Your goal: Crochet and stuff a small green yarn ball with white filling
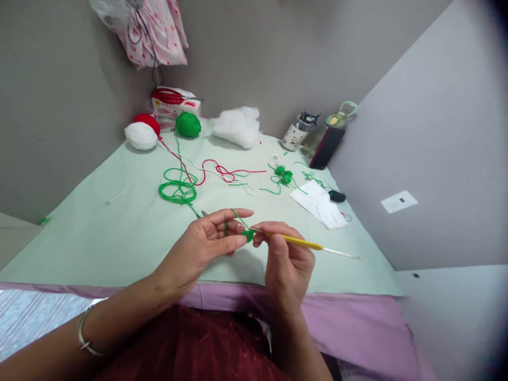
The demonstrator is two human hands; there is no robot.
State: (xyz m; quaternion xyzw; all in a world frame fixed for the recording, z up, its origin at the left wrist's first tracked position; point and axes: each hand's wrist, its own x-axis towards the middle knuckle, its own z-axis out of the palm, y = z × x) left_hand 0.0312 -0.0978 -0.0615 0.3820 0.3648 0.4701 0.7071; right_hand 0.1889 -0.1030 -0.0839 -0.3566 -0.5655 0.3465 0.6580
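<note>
A small piece of green crochet (248, 235) is pinched between the thumb and fingers of my left hand (212, 235). Green yarn runs over the raised index finger of that hand and down to the piece. My right hand (288, 259) grips a crochet hook (297, 242) with a yellow handle and metal at both ends. The hook's left tip is at the green piece, close to my left fingertips. Behind my left hand, a grey pointed blade (204, 214) and a bit of red show; most of that object is hidden.
Loose green yarn (178, 191) lies coiled left of centre, leading to a green ball (188, 125). White (141, 136) and red balls, white stuffing (238, 127), a pen cup (297, 133), a bottle, a leaning phone (327, 148), small green crochet pieces (283, 174) and white paper (317, 202) stand farther back.
</note>
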